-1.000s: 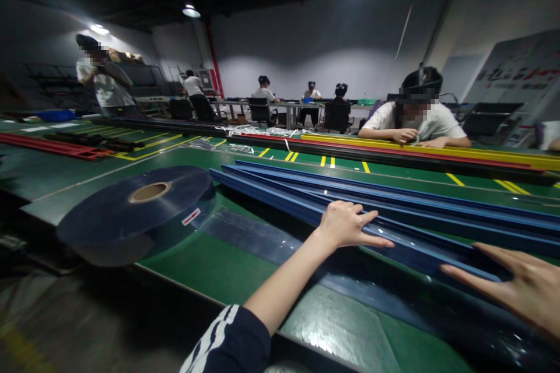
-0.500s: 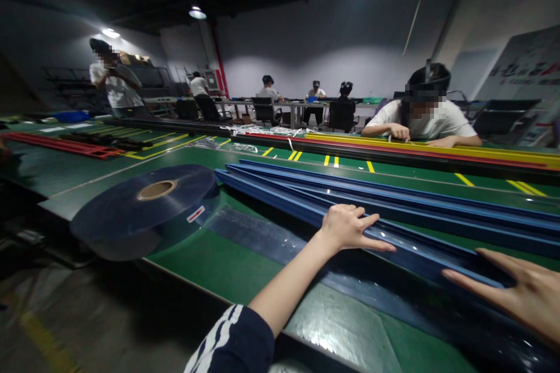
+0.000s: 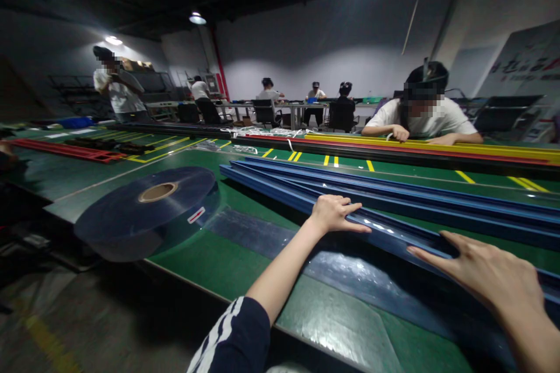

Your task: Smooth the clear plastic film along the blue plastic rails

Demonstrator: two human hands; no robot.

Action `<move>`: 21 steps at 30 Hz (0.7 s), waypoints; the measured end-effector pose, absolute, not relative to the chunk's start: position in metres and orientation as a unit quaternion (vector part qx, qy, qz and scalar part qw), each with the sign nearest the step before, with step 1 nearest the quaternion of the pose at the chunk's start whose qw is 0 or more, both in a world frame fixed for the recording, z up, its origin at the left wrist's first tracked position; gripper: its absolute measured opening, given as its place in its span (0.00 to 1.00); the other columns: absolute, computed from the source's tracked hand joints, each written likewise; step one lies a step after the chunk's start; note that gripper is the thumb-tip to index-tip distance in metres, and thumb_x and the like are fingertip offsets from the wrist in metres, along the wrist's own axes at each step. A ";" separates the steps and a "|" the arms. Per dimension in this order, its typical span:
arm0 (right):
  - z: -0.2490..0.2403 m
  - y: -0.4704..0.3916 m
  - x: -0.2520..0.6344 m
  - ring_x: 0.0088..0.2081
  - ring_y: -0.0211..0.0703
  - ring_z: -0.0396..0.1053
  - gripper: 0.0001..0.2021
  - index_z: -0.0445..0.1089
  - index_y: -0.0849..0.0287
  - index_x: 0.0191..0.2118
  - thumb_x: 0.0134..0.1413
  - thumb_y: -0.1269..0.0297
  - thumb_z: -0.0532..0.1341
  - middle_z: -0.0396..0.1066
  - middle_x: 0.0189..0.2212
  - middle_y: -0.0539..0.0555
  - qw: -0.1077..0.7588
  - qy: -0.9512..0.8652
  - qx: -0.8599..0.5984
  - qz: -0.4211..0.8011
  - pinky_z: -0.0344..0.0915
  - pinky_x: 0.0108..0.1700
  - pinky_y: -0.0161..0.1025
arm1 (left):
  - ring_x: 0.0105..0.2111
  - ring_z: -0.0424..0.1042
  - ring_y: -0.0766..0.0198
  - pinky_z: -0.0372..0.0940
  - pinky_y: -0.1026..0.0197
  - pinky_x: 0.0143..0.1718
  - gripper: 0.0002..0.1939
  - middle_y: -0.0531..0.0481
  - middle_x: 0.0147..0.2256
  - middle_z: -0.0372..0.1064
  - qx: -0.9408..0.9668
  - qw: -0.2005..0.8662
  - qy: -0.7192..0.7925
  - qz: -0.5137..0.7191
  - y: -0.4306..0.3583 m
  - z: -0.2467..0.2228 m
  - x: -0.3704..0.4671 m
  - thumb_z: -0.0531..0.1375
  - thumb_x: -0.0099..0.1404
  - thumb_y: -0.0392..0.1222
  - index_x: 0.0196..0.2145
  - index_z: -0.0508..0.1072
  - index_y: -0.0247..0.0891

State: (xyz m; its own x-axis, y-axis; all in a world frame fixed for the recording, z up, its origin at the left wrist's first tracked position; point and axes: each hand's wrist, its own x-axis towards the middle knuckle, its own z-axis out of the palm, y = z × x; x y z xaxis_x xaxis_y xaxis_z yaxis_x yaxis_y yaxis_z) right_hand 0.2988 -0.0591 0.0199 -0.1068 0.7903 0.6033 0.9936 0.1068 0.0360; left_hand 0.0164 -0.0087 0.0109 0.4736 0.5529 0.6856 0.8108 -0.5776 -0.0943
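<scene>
A long blue profile (image 3: 271, 185) runs from the middle of the green table toward the lower right. My left hand (image 3: 335, 214) grips its edges between thumb and fingers. Farther right, my right hand (image 3: 485, 265) spans the same profile, thumb on the near edge and fingers on the far one. Clear film (image 3: 249, 232) from a large roll (image 3: 114, 204) lies along the near side and passes beneath my left forearm. Another blue profile (image 3: 394, 195) lies just behind the held one.
Black, red and yellow profiles (image 3: 437, 148) lie across the table (image 3: 210, 268) beyond. Behind them a person (image 3: 429, 108) leans over with both hands on the yellow one. Red parts (image 3: 65, 150) are at the far left. Other people are in the background.
Both my hands have moved left and slightly up in view, the right one farther, so more of it shows. The held blue profile has shifted slightly.
</scene>
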 end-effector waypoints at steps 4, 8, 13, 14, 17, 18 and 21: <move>0.029 -0.050 0.283 0.26 0.55 0.71 0.32 0.74 0.54 0.32 0.36 0.29 0.53 0.75 0.30 0.61 0.156 -0.733 -0.630 -0.204 0.55 0.20 0.42 | 0.30 0.73 0.64 0.63 0.65 0.30 0.38 0.48 0.29 0.74 -0.834 0.224 -0.412 -0.292 -0.001 0.010 0.006 0.50 0.52 0.73 0.43 0.76 0.40; 0.032 -0.040 0.262 0.26 0.51 0.70 0.36 0.73 0.58 0.36 0.41 0.30 0.49 0.73 0.27 0.59 0.159 -0.754 -0.593 -0.234 0.54 0.21 0.38 | 0.32 0.73 0.64 0.65 0.64 0.32 0.36 0.47 0.32 0.75 -0.824 0.245 -0.418 -0.293 0.004 0.004 -0.015 0.51 0.52 0.72 0.43 0.76 0.40; 0.040 -0.027 0.229 0.26 0.50 0.70 0.37 0.72 0.61 0.36 0.44 0.30 0.45 0.73 0.26 0.60 0.159 -0.769 -0.570 -0.242 0.51 0.22 0.37 | 0.35 0.74 0.62 0.66 0.63 0.36 0.34 0.46 0.36 0.75 -0.808 0.253 -0.438 -0.300 0.009 0.003 -0.048 0.53 0.52 0.70 0.43 0.75 0.40; 0.042 -0.025 0.223 0.27 0.51 0.70 0.37 0.72 0.61 0.36 0.44 0.30 0.45 0.73 0.26 0.60 0.155 -0.771 -0.571 -0.237 0.51 0.22 0.37 | 0.36 0.74 0.62 0.66 0.63 0.36 0.34 0.46 0.36 0.76 -0.805 0.254 -0.441 -0.304 0.010 0.004 -0.054 0.53 0.52 0.70 0.43 0.76 0.41; 0.046 -0.019 0.206 0.29 0.51 0.71 0.37 0.71 0.61 0.32 0.44 0.29 0.45 0.73 0.26 0.61 0.147 -0.779 -0.567 -0.223 0.51 0.24 0.37 | 0.37 0.74 0.61 0.65 0.62 0.38 0.32 0.47 0.38 0.76 -0.800 0.252 -0.455 -0.299 0.011 0.008 -0.069 0.54 0.52 0.69 0.43 0.76 0.41; 0.047 -0.018 0.202 0.29 0.51 0.71 0.37 0.70 0.61 0.30 0.44 0.29 0.44 0.73 0.26 0.61 0.147 -0.782 -0.564 -0.221 0.52 0.25 0.36 | 0.38 0.74 0.61 0.65 0.61 0.39 0.32 0.47 0.38 0.76 -0.799 0.249 -0.461 -0.293 0.011 0.009 -0.074 0.54 0.52 0.69 0.43 0.75 0.42; 0.046 -0.012 0.189 0.31 0.51 0.71 0.37 0.70 0.62 0.30 0.45 0.30 0.44 0.73 0.28 0.63 0.155 -0.791 -0.553 -0.211 0.53 0.27 0.37 | 0.39 0.73 0.60 0.64 0.60 0.41 0.31 0.46 0.40 0.75 -0.800 0.237 -0.478 -0.273 0.013 0.010 -0.085 0.55 0.53 0.67 0.45 0.74 0.43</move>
